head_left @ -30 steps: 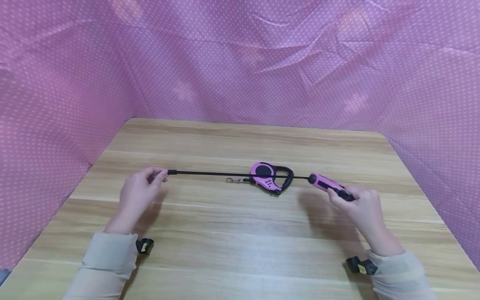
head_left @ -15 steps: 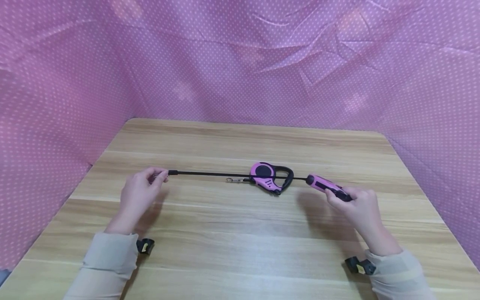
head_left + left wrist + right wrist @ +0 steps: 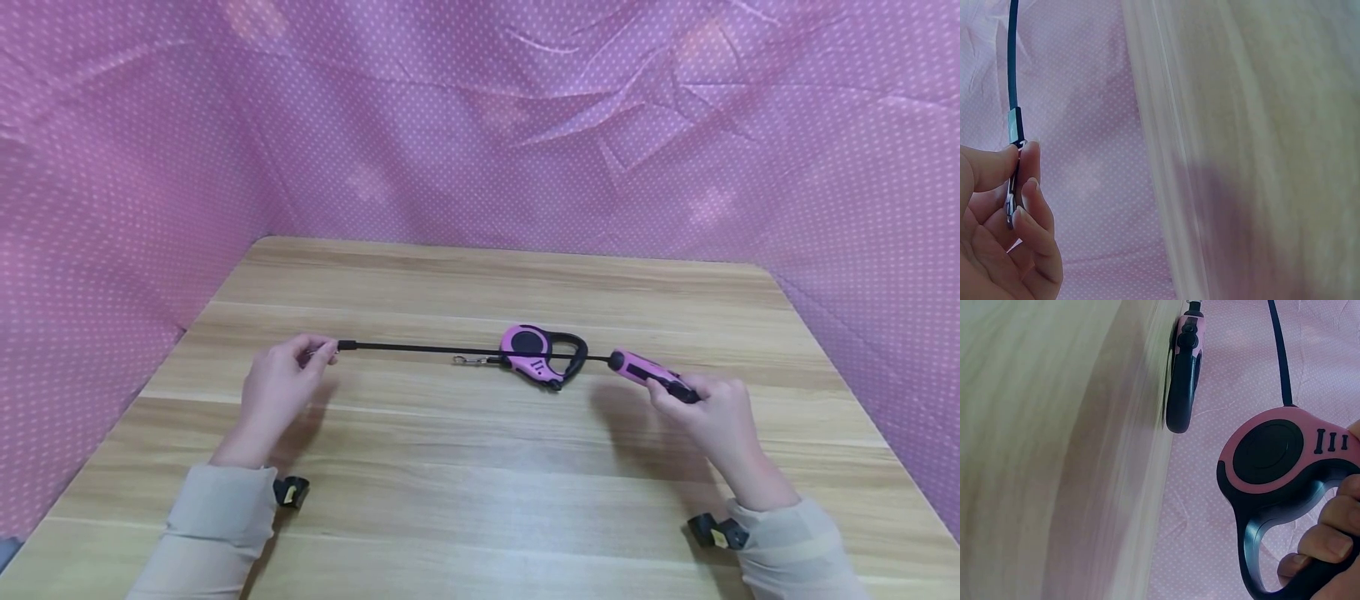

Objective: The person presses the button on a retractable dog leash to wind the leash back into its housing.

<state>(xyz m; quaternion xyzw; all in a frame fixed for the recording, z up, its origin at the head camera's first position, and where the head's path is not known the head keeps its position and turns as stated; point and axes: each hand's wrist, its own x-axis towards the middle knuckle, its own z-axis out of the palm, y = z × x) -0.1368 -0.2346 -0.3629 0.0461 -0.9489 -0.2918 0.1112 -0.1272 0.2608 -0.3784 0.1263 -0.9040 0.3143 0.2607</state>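
My right hand (image 3: 716, 417) grips a pink and black retractable dog leash (image 3: 1282, 447), with fingers curled through its loop handle (image 3: 1244, 534). In the head view it is raised edge-on above the table. A black strap (image 3: 420, 347) runs out of it to the left, drawn straight. At the strap's far end, my left hand (image 3: 277, 387) pinches the metal clip (image 3: 1012, 206) between thumb and fingers, partly hiding it. A second pink and black retractable leash (image 3: 525, 342) lies flat on the table beneath the strap, its metal clip (image 3: 470, 361) pointing left.
The wood-grain table (image 3: 465, 500) has rounded far corners. Pink dotted cloth (image 3: 480, 150) hangs behind it and on both sides. Black camera mounts sit at the left wrist (image 3: 291, 492) and the right wrist (image 3: 717, 532).
My right hand has drifted slightly left with the held leash, so the strap between the hands is a little shorter. The left hand and the leash on the table have hardly moved.
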